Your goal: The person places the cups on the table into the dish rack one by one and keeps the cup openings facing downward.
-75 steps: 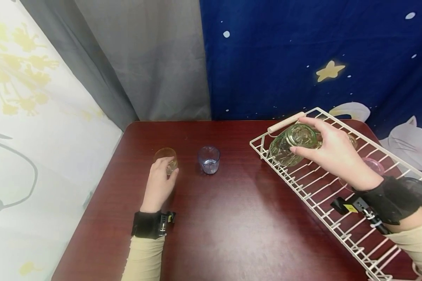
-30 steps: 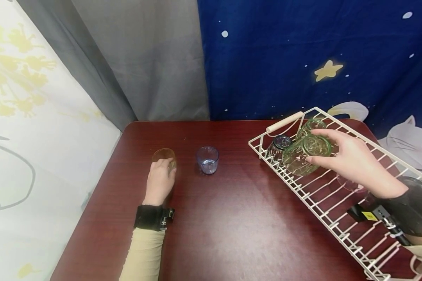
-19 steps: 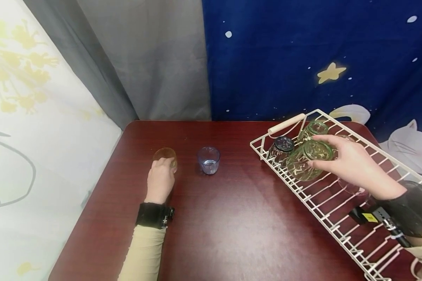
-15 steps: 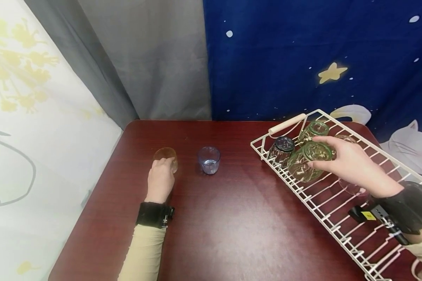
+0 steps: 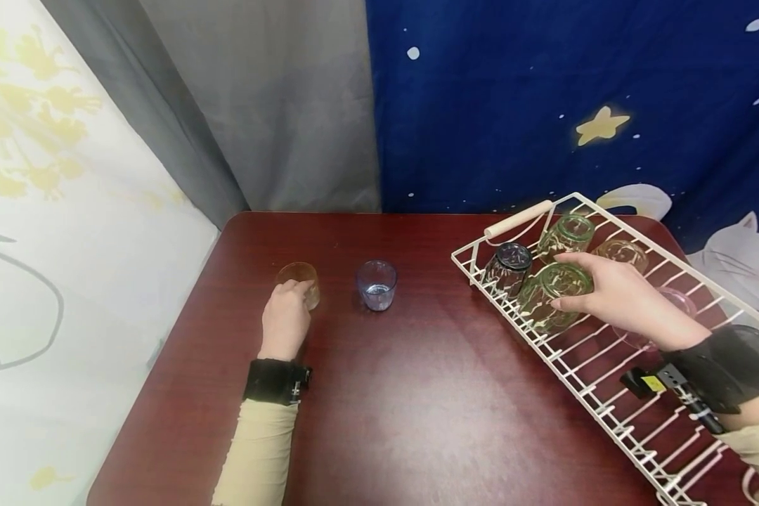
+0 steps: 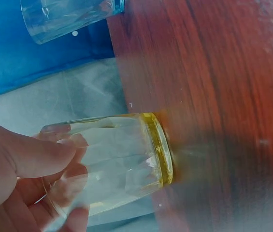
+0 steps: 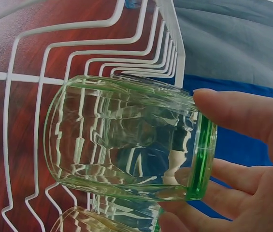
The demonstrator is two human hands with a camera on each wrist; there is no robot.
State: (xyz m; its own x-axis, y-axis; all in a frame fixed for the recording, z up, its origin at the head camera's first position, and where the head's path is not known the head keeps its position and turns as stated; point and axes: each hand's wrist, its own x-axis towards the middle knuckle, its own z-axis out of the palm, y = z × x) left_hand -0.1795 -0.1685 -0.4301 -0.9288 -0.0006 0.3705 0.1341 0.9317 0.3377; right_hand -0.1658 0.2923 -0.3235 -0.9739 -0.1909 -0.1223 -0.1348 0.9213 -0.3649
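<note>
My left hand (image 5: 284, 320) pinches the rim of a yellow drinking glass (image 6: 112, 154), which stands upright on the table at the left. Beside it, to the right, stands a blue glass (image 5: 377, 288). In the head view, my right hand (image 5: 632, 302) grips a green glass (image 5: 534, 309) near its thick base. That glass is upside down in the white wire rack (image 5: 572, 376); the right wrist view shows thumb and fingers around its base end (image 7: 204, 159). Next to it, also upside down, are a black glass (image 5: 508, 270) and a second green glass (image 5: 566, 239).
An amber glass (image 5: 623, 254) and a pink glass (image 5: 679, 302) sit in the rack, partly behind my right hand. The rack has a wooden handle (image 5: 519, 218) at its far end. Curtains (image 5: 303, 105) hang behind the table (image 5: 405, 414).
The green glass has moved from over the black glass rightward and nearer, then tipped more upright and lowered into the rack. My left hand has stayed at the yellow glass, its fingers more curled.
</note>
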